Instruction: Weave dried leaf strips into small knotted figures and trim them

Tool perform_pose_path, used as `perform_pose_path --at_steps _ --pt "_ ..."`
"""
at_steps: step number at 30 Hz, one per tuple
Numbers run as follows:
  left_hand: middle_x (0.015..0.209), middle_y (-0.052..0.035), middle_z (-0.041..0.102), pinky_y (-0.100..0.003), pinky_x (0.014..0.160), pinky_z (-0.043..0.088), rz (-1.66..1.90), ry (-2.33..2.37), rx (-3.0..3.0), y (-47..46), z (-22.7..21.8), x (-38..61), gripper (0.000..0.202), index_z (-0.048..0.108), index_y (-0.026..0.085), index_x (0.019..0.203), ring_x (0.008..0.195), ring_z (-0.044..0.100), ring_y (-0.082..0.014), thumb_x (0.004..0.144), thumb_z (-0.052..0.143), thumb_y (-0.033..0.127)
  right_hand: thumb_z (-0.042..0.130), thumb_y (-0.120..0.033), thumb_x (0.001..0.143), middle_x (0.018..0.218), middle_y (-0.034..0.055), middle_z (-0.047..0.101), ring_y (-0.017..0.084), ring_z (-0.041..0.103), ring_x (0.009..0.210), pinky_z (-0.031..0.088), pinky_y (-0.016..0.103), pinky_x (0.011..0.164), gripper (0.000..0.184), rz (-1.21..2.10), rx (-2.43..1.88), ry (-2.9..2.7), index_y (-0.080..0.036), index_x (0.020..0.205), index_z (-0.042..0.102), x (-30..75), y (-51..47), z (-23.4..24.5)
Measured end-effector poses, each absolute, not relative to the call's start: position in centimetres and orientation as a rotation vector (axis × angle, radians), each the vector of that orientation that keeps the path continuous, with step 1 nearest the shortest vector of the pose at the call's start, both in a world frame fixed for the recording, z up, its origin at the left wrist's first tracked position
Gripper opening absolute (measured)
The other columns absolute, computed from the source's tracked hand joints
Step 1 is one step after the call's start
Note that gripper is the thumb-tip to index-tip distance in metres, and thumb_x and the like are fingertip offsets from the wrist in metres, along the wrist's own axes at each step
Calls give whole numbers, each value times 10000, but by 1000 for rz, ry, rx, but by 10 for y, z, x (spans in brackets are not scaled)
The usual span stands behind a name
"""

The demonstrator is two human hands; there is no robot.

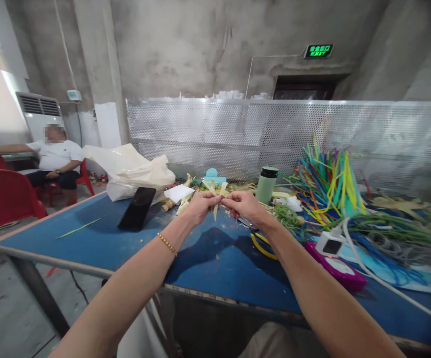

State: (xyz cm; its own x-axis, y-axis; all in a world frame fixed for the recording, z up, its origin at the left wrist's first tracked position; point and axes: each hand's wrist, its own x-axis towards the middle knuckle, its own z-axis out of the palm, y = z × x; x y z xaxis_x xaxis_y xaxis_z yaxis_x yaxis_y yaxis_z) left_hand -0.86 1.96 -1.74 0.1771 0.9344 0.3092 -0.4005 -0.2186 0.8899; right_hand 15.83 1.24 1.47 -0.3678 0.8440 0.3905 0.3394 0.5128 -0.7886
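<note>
Both hands meet above the blue table (204, 271), pinching a small piece of pale, leaf-like woven strips (215, 213) with several pointed ends sticking out. My left hand (202, 206) grips it from the left with thumb and forefinger. From the right, my right hand (244, 205) presses its fingertips against the same piece, partly hiding it. Under the right wrist lie yellow-handled scissors (263, 247), mostly hidden by the forearm. A white paper piece (178, 193) and pale husks lie just beyond the left hand.
A black phone (137, 209) and a plastic bag (129, 169) are on the left. To the right stand a green bottle (267, 185), colourful strips (331, 184) and a magenta power strip (344, 272) with a white cable. A person (56, 154) sits at far left near red chairs (8, 196).
</note>
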Motion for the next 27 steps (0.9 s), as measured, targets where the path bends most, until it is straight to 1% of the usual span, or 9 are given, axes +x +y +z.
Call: perform_pose_path --at_steps 3,6,9,15,17,22,27 --pt "644 -54 633 -267 561 301 1375 629 1257 20 -16 -10 321 672 100 640 560 481 -95 547 871 335 687 -448 717 454 -26 519 88 466 403 365 205 395 326 737 -941 -1915 -168 602 566 158 11 16" --pt "590 -47 610 -273 558 297 1378 714 1346 20 -15 -11 312 685 91 630 535 456 -92 556 858 340 672 -419 710 450 -32 511 93 460 407 349 216 407 286 708 -932 -1936 -171 609 570 158 9 19" --pt "587 -50 615 -275 568 310 1409 723 1368 19 -14 -11 307 691 88 621 538 463 -96 557 852 342 647 -393 732 447 -41 497 92 448 410 337 221 422 256 697 -927 -1987 -175 620 570 158 7 20" --pt "568 -47 609 -270 600 366 1380 664 1233 18 -13 -9 380 648 96 540 563 508 -108 468 902 368 632 -398 762 519 -38 521 73 416 416 333 220 427 264 726 -887 -2009 -171 637 581 158 8 19" --pt "561 -43 602 -271 607 381 1367 651 1202 18 -13 -9 374 642 92 541 563 512 -107 478 905 350 643 -412 757 524 -36 526 75 421 425 333 219 428 275 745 -866 -2002 -169 642 587 159 10 18" --pt "577 -50 598 -272 613 395 1336 624 1179 19 -11 -11 292 646 74 568 572 518 -100 567 876 255 659 -427 748 539 -32 526 64 404 434 310 206 425 291 772 -842 -1988 -155 665 597 160 14 16" --pt "571 -50 600 -272 614 401 1328 612 1149 16 -9 -11 257 650 79 566 571 524 -104 563 869 213 668 -435 744 541 -42 517 58 398 427 309 206 430 289 838 -838 -1994 -155 702 604 161 10 19"
